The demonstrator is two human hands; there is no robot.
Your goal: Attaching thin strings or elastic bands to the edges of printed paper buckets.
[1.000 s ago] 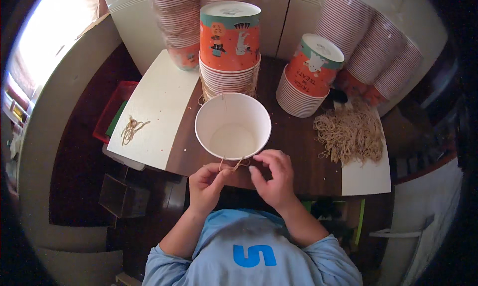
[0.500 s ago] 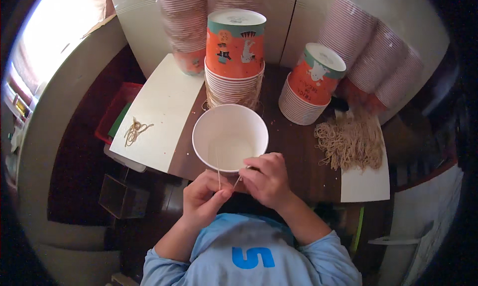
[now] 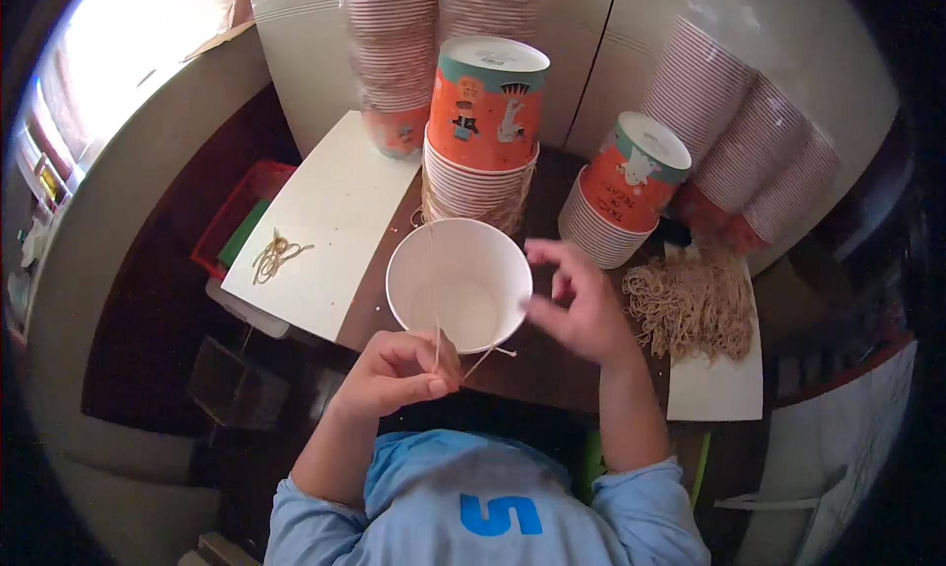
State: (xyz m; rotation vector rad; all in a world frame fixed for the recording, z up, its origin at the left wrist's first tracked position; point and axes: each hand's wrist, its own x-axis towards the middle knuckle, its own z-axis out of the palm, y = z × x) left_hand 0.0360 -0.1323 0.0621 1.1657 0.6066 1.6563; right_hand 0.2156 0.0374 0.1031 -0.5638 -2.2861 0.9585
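A white paper cup point(image 3: 458, 282) stands open on the dark table just in front of me. My left hand point(image 3: 399, 371) sits at its near rim, fingers pinched on a thin tan string point(image 3: 435, 315) that runs up across the cup. A short end of string pokes out beside the fingers. My right hand point(image 3: 581, 305) hovers to the right of the cup, fingers spread, holding nothing.
Two stacks of orange printed cups point(image 3: 483, 123) point(image 3: 621, 187) stand behind the white cup. Long sleeves of stacked cups point(image 3: 739, 142) lean against the wall. A heap of tan strings point(image 3: 695, 305) lies on a white sheet at right. A white board point(image 3: 325, 221) with a few strings lies left.
My right hand has let go at the cup's near rim and moved up and to the right, opening. The left hand stays pinched on the string.
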